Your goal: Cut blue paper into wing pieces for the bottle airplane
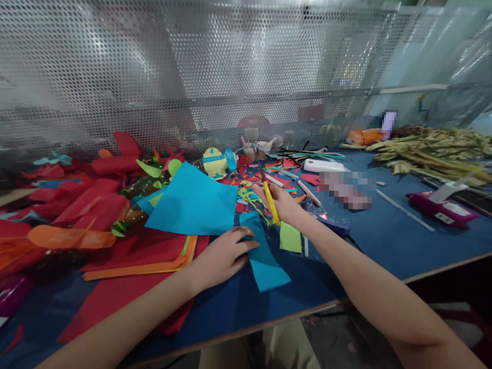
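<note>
In the head view my right hand [283, 204] grips yellow-handled scissors [272, 202], their blades pointing away toward the mesh. My left hand [221, 259] has its fingers apart, the tips resting at the left edge of a blue strip [265, 259] on the table. A larger blue sheet [196, 202] lies just beyond my left hand, on top of other sheets. Under my right wrist is a small light-green piece [290, 238]. Red sheets [134, 292] and orange sheets [146, 270] are stacked beside my left forearm.
Colourful scraps [249, 197] litter the table's middle. Red cut shapes [92, 205] pile up at left. A purple glue gun [442, 207] and a white stick [405, 210] lie at right, dried leaves [418, 148] behind them. A perforated metal screen [230, 66] borders the back.
</note>
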### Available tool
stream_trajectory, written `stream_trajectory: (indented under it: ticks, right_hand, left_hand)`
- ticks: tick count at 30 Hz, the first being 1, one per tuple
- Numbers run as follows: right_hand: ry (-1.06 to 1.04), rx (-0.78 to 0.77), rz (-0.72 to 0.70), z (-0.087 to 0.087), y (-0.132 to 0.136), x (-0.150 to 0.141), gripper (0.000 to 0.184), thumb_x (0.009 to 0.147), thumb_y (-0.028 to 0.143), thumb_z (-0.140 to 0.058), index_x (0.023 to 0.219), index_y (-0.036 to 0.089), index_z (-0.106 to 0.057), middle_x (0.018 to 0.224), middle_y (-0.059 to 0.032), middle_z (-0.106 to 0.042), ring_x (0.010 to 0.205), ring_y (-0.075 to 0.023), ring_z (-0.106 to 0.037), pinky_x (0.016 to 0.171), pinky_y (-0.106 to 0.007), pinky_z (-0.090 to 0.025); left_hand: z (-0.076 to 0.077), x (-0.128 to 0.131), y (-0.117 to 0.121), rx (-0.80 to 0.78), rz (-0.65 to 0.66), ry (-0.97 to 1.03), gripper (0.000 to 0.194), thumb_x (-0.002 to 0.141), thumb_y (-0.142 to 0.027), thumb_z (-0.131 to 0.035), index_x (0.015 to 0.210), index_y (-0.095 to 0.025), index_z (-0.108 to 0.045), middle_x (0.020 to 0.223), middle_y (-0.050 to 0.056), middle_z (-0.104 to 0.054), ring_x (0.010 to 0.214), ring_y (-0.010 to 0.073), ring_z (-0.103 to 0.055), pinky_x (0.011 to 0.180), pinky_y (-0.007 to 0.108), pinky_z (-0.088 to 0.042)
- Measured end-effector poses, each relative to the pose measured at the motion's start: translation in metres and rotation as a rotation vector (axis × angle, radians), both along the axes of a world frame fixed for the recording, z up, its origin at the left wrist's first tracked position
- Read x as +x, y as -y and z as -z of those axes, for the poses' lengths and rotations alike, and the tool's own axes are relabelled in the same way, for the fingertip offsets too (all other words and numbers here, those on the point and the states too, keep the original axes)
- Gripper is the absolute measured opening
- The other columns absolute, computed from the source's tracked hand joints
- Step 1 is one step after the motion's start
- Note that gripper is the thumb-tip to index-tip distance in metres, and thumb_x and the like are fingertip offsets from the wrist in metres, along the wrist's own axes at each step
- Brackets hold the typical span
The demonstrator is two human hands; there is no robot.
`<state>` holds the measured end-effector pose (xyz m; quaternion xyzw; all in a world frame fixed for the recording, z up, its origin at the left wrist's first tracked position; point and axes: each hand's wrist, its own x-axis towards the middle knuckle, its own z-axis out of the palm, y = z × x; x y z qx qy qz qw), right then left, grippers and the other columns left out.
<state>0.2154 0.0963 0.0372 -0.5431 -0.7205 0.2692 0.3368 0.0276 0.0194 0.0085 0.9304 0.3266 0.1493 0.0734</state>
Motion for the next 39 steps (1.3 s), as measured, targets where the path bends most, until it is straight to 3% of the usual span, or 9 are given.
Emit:
stream_trajectory:
  ticks: [4, 7, 12, 16, 24, 29, 35, 37, 39]
  right_hand:
    - [0.455, -0.026, 0.106, -0.005, 0.008, 0.002, 0.035, 0.088, 0.048, -0.047, 0.091, 0.014, -0.054, 0.089, -0.0146, -0.066, 0.085, -0.0263, -0.063, 0.067, -0.031, -0.044]
    - [0.590, -0.067, 0.123, -0.007, 0.013, 0.001, 0.039, 0.087, 0.048, -0.050, 0.095, 0.011, -0.057, 0.095, -0.0197, -0.066, 0.091, -0.0323, -0.064, 0.071, -0.035, -0.046]
    - [0.646, -0.016, 0.179, -0.007, 0.014, -0.002, 0.041, 0.087, 0.048, -0.048, 0.098, 0.010, -0.058, 0.091, -0.0206, -0.067, 0.090, -0.0325, -0.065, 0.071, -0.035, -0.047]
    - [0.651, 0.006, 0.180, -0.005, 0.011, -0.005, 0.037, 0.086, 0.042, -0.052, 0.100, 0.008, -0.057, 0.093, -0.0207, -0.067, 0.089, -0.0313, -0.065, 0.071, -0.034, -0.047]
    - [0.683, 0.063, 0.095, 0.008, -0.004, -0.007, 0.031, 0.085, 0.036, -0.056, 0.099, 0.009, -0.058, 0.099, -0.0189, -0.066, 0.098, -0.0286, -0.062, 0.080, -0.032, -0.046]
    - [0.711, 0.083, 0.076, 0.009, 0.001, -0.010, 0.031, 0.083, 0.037, -0.060, 0.094, 0.009, -0.062, 0.097, -0.0202, -0.066, 0.096, -0.0308, -0.060, 0.080, -0.036, -0.046]
    - [0.736, 0.130, 0.042, 0.001, 0.009, -0.007, 0.029, 0.084, 0.033, -0.060, 0.096, 0.007, -0.063, 0.099, -0.0204, -0.065, 0.101, -0.0307, -0.057, 0.086, -0.037, -0.042]
    - [0.665, 0.166, -0.018, -0.008, 0.013, -0.002, 0.020, 0.085, 0.023, -0.059, 0.096, 0.008, -0.064, 0.100, -0.0179, -0.065, 0.101, -0.0283, -0.057, 0.087, -0.036, -0.041]
    - [0.480, 0.094, -0.229, -0.019, 0.019, 0.005, 0.013, 0.084, 0.013, -0.055, 0.091, 0.014, -0.067, 0.091, -0.0085, -0.068, 0.087, -0.0206, -0.061, 0.078, -0.029, -0.044]
  left_hand:
    - [-0.001, -0.003, 0.002, 0.033, 0.115, -0.007, 0.039, 0.085, -0.006, -0.040, 0.115, -0.021, -0.060, 0.113, 0.011, -0.063, 0.107, 0.0216, -0.057, 0.090, 0.037, -0.049]
    - [-0.002, -0.007, 0.005, 0.022, 0.156, -0.009, 0.039, 0.082, -0.010, -0.044, 0.117, -0.021, -0.059, 0.116, 0.012, -0.062, 0.110, 0.0229, -0.056, 0.094, 0.040, -0.047]
    - [-0.003, -0.008, 0.011, -0.051, 0.106, 0.050, 0.040, 0.075, -0.030, -0.064, 0.114, -0.018, -0.061, 0.119, 0.015, -0.061, 0.112, 0.0271, -0.055, 0.093, 0.040, -0.047]
    - [-0.005, -0.007, 0.014, -0.080, 0.075, 0.113, 0.038, 0.074, -0.039, -0.067, 0.107, -0.020, -0.064, 0.110, 0.012, -0.066, 0.107, 0.0258, -0.059, 0.089, 0.038, -0.049]
    - [-0.011, -0.007, 0.018, -0.111, 0.074, 0.178, 0.033, 0.075, -0.037, -0.065, 0.105, -0.022, -0.065, 0.100, 0.010, -0.068, 0.092, 0.0231, -0.062, 0.083, 0.036, -0.050]
    - [-0.008, -0.004, 0.026, -0.069, 0.073, 0.210, 0.015, 0.087, -0.029, -0.052, 0.090, -0.022, -0.064, 0.091, 0.006, -0.067, 0.090, 0.0197, -0.061, 0.082, 0.032, -0.049]
    - [-0.008, 0.001, 0.034, -0.088, 0.106, 0.215, 0.018, 0.089, -0.030, -0.051, 0.103, -0.022, -0.060, 0.096, 0.005, -0.068, 0.092, 0.0191, -0.060, 0.081, 0.031, -0.050]
    - [-0.008, 0.001, 0.034, -0.079, 0.113, 0.202, 0.018, 0.088, -0.032, -0.054, 0.099, -0.022, -0.062, 0.096, 0.006, -0.069, 0.092, 0.0205, -0.060, 0.081, 0.033, -0.049]
    - [-0.008, 0.002, 0.033, -0.092, 0.104, 0.198, 0.016, 0.088, -0.032, -0.053, 0.093, -0.021, -0.063, 0.094, 0.006, -0.068, 0.091, 0.0207, -0.060, 0.080, 0.033, -0.049]
